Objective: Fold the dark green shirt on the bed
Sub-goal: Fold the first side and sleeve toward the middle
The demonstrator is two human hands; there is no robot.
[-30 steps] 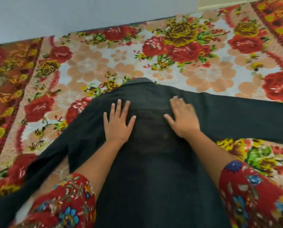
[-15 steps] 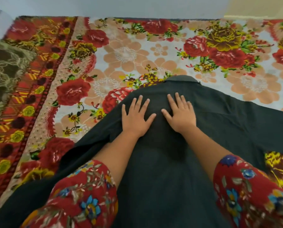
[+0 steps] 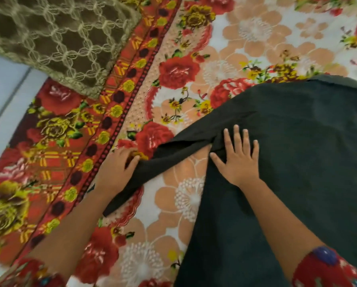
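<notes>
Shirt: my dark green shirt (image 3: 297, 154) lies spread flat on the bed (image 3: 266, 50). Its body runs from the near edge of view away from me.
Sleeve: one sleeve (image 3: 173, 155) reaches out from the left side of the shirt's body. It is creased along its length, and its end lies beside my left forearm.
Left hand: my left hand (image 3: 116, 168) is partway along the sleeve, thumb on the cloth and fingers curled at its far edge, gripping it. The hand is a little blurred.
Right hand: my right hand (image 3: 238, 160) lies flat on the shirt where the sleeve joins the body. The fingers are straight and spread, the palm pressing down.
Between the hands: they are well apart, with the sleeve running from one to the other.
Bedspread: the bedspread (image 3: 185, 195) shows peach and white flowers with red roses just left of the shirt. A red patterned border runs farther left.
Brown cloth: a brown piece with a lace pattern (image 3: 59, 38) sits on the border, far left of the shirt. I cannot tell whether it is a cushion or a cloth.
My clothing: a red flowered cuff (image 3: 329, 270) covers my right arm near the elbow.
</notes>
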